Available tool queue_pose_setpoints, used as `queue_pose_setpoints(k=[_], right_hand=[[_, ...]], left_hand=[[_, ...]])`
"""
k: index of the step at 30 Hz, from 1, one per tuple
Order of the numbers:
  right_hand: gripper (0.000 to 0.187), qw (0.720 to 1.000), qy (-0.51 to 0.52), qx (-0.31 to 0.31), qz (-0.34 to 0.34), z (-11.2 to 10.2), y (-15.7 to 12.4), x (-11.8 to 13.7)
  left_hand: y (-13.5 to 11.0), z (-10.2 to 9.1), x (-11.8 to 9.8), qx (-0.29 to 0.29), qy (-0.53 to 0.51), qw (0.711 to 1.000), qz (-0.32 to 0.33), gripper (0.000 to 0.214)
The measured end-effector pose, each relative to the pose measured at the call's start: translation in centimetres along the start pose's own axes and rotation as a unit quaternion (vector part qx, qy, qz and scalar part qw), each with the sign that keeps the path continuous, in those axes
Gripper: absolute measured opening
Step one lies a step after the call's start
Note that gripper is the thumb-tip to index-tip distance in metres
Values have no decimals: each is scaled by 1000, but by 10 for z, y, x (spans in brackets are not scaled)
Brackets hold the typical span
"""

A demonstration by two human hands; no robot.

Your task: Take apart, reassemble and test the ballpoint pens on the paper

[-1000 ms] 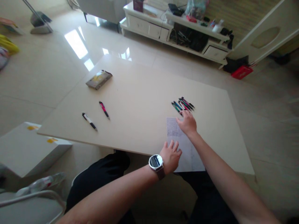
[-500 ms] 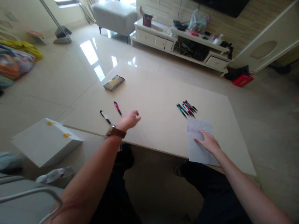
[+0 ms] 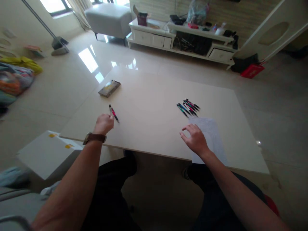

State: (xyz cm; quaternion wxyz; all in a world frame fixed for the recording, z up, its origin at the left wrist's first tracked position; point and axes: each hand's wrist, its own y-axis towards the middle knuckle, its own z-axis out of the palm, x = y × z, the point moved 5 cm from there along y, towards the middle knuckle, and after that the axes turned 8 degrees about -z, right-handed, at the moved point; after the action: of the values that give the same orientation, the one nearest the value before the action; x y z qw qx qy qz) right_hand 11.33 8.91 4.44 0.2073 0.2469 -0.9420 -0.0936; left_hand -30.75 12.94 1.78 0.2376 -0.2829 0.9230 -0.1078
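My left hand (image 3: 105, 124), with a brown-strapped watch at its wrist, is closed at the left of the table. A white and black pen (image 3: 110, 109) sticks up from its fingers. Right beside it a pink and black pen (image 3: 115, 115) lies on the tabletop. My right hand (image 3: 195, 138) is open, thumb and fingers apart, over the left part of a sheet of paper (image 3: 214, 138) with printed lines near its top. Whether it touches the sheet I cannot tell. Just beyond the paper lies a cluster of several pens (image 3: 189, 107) with coloured barrels and black grips.
A flat grey and yellow box (image 3: 109, 88) lies on the table (image 3: 149, 96) at the far left. A white box (image 3: 48, 154) stands by the table's left front corner. A TV cabinet (image 3: 151, 39) and a grey bench (image 3: 109, 19) stand beyond.
My left hand has moved left and closed on the white pen. My right hand has shifted left across the paper. The whole view has also shifted a little.
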Motion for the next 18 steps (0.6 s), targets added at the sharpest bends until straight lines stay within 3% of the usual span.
queue_pose_setpoints(k=[2,4,6,8,9,12,18], right_hand=[[18,995,96,13,10,13,7,5],[30,971,231,46,50,29,12,9],[44,916,380,82,105,43,18,14],[54,860,480,105,134,48,25,19],[57,848,500,109,139,48,30,20],[56,852,497,89,142,41,44,12],[36,888,434,29,149,37,56,-13]], left_hand=[[-26,10,-38,25,-68,996,53,30],[-59,30,-82,150,-294,934,134,23],[-90,51,-117,237,-378,878,171,25],[-109,67,-142,282,-418,844,184,27],[-114,72,-151,296,-440,829,178,26],[-111,83,-167,319,-497,796,132,26],[-92,103,-180,315,-547,773,60,31]])
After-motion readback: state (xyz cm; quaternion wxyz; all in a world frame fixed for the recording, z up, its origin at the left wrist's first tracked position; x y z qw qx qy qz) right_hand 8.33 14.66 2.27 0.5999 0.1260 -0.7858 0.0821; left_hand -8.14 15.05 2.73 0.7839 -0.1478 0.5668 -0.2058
